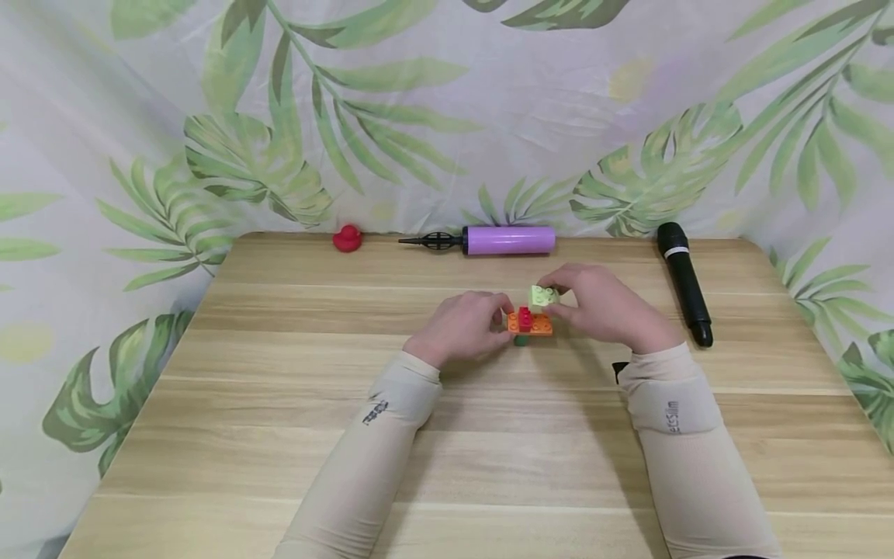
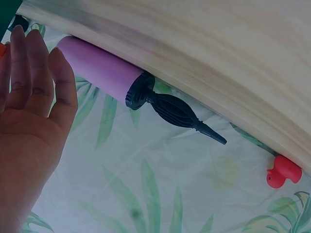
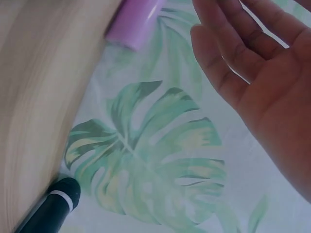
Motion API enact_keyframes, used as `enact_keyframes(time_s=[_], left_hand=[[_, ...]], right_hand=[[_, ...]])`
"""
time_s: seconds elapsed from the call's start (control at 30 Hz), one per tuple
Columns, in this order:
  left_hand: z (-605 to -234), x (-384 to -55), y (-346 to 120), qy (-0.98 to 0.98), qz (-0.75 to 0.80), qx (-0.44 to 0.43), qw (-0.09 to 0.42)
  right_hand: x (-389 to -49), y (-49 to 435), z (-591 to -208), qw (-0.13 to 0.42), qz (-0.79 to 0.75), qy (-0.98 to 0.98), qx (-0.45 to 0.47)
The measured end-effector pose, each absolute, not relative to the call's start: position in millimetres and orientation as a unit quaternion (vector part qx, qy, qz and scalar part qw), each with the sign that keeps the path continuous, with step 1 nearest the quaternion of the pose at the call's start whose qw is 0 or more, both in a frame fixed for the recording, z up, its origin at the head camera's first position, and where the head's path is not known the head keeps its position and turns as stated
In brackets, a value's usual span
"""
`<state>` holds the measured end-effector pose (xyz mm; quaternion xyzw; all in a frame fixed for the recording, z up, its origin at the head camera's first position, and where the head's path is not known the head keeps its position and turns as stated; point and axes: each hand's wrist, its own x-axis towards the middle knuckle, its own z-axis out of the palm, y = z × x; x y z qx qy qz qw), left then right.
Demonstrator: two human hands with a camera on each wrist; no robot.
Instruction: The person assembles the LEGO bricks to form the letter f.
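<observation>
Near the middle of the table, in the head view, my left hand (image 1: 463, 326) pinches the left end of an orange toy brick (image 1: 543, 325). On top of that brick sits a small red brick (image 1: 524, 319), and part of a green brick (image 1: 521, 340) shows beneath it. My right hand (image 1: 602, 303) holds a pale yellow-green brick (image 1: 542, 296) between thumb and fingers, just above and behind the orange one. Whether the two touch I cannot tell. Only edges of the green and orange pieces enter the left wrist view; the right wrist view shows no brick.
Along the table's back edge lie a red rubber duck (image 1: 347, 238) and a purple hand pump (image 1: 510, 241) with a black nozzle. A black microphone (image 1: 686, 283) lies at the right. Leaf-patterned cloth (image 1: 419, 116) hangs behind the wooden table (image 1: 293, 435).
</observation>
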<state>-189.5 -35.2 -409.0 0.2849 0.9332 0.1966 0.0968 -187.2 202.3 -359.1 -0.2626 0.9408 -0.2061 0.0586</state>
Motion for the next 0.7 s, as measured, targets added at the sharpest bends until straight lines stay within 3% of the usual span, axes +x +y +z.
enact_keyframes(time_s=[0.7], left_hand=[[-408,-189,-35,0.933,0.199,0.284,0.1]], right_hand=[[-174,190,-353,0.073,-0.179,0.938,-0.288]])
